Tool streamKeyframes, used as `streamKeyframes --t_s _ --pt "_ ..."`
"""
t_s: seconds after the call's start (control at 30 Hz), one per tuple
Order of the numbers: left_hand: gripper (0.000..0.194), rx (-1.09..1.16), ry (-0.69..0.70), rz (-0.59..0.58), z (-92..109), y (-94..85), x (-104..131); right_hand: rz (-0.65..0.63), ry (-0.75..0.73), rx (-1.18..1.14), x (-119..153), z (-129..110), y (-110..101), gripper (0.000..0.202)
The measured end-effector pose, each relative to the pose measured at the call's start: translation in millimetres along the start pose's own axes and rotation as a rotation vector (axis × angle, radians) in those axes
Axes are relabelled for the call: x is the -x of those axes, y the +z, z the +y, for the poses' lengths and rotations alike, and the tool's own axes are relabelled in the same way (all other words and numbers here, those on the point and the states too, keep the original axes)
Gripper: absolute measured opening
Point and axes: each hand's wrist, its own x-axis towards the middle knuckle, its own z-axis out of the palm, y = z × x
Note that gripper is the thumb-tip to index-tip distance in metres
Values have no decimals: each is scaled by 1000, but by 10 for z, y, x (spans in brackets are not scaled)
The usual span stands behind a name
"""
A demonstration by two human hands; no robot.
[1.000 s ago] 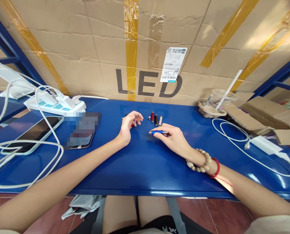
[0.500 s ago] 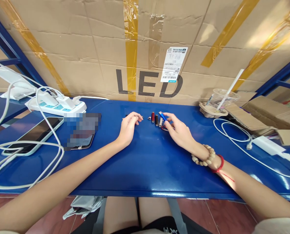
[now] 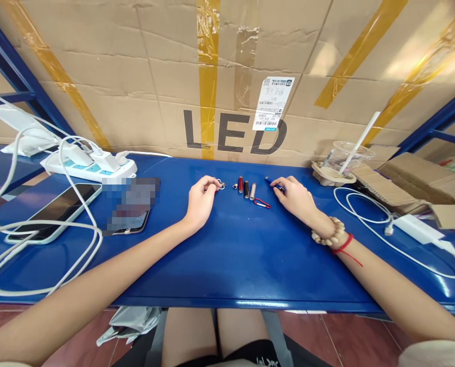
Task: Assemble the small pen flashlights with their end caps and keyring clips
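Head view: the right hand (image 3: 297, 200) is moving outward from the row, and the red carabiner (image 3: 261, 203) is now lying uncovered on the worktop (image 3: 227, 260). The hands are staying apart. The right hand is gripping the blue cylinder (image 3: 268, 180) at its fingertips. The left hand (image 3: 201, 204) is curling at small metal rings (image 3: 222, 184); whether it is gripping them, cannot tell. The 3 cylinders (image 3: 246, 189) are lying at 2 o'clock from the left hand, 10 o'clock from the right.
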Motion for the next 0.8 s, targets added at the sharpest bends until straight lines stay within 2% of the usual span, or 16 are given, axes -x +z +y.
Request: streamKeyframes --t_s 0.27,0.8 --pt "12 16 20 -15 -18 0 -3 -27 5 38 0 -12 13 32" --pt "12 2 10 -19 -5 -6 -4 -58 24 71 18 -47 3 35"
